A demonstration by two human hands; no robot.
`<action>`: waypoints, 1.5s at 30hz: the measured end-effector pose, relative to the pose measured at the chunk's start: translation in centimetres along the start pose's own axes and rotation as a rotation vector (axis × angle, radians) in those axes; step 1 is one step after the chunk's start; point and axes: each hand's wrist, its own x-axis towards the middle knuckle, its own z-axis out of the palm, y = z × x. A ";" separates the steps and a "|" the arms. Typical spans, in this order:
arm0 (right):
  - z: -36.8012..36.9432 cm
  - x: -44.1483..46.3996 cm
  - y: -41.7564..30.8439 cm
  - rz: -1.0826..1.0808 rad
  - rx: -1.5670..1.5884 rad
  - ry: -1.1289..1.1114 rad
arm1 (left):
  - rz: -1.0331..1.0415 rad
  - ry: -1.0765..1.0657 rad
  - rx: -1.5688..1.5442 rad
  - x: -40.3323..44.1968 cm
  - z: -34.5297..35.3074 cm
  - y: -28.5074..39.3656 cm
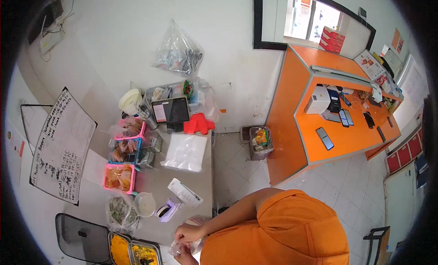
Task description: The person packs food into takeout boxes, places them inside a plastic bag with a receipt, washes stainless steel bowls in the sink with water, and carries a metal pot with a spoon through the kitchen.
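Right hand (191,232), above, and left hand (184,257), below, seem to pinch with closed fingers a clear plastic bag (174,249) between them at bottom centre, its long axis unclear.

A crumpled clear plastic bag (196,244) is held near the table (150,229)

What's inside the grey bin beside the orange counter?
In the grey bin, orange, yellow and green litter shows on top; whatever lies beneath is covered and cannot be seen.
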 end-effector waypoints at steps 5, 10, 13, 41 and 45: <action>0.0 -0.7 -1.5 -0.127 -0.271 -0.061 | -0.061 0.058 -0.160 0.9 -0.5 -1.8; 0.8 -0.2 0.0 -0.212 -0.517 -0.023 | -0.032 0.023 -0.115 0.3 0.0 -0.8; 1.1 0.1 1.2 -0.278 -0.647 -0.006 | -0.016 0.064 -0.139 0.0 0.5 -0.6; 1.3 0.3 1.0 -0.221 -0.836 -0.132 | 0.088 0.049 0.000 0.7 -0.5 -2.6; 1.3 -0.1 0.9 -0.234 -0.784 -0.081 | 0.055 0.163 -0.009 -1.1 1.5 -0.5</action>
